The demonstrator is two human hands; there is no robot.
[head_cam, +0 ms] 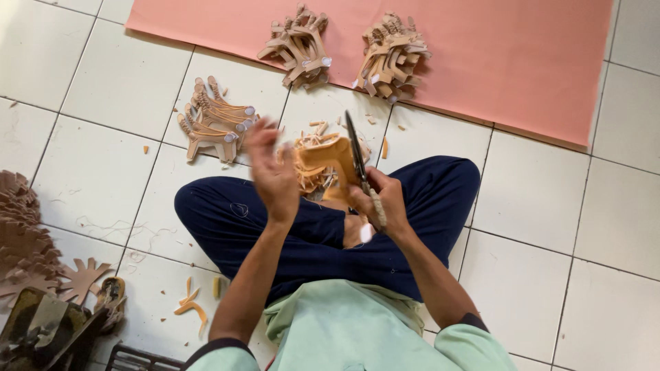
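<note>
- Head view, looking straight down at a person sitting cross-legged on a white tiled floor (536,227), dark blue trousers, pale green shirt.
- Right hand (382,200) is closed on a pair of scissors (360,165), fingers wrapped round the taped handle, blades pointing up and away from the body; same hand seems to pinch a tan cut-out piece (331,156) vs. the blades, prob. to steady it while it is trimmed.
- Left hand (273,172) is raised just beside the piece, blurred by motion; fingers look loosely spread, holding nothing that can be made out.
- Tan cut-out piece sits above the lap, between both hands, w/ a heap of thin offcuts (313,168) on the floor right behind it, where trimmings would drop.
- 3 stacks of similar tan pieces lie ahead: 1 on the tiles to the left (214,120), 2 on a pink sheet (522,62), namely a middle stack (297,47) and a right stack (392,58); they look sorted, within arm's reach.
- Far left edge: a darker brown pile of cut shapes (24,240); loose scraps (191,302) dot the tiles near the knee.
</note>
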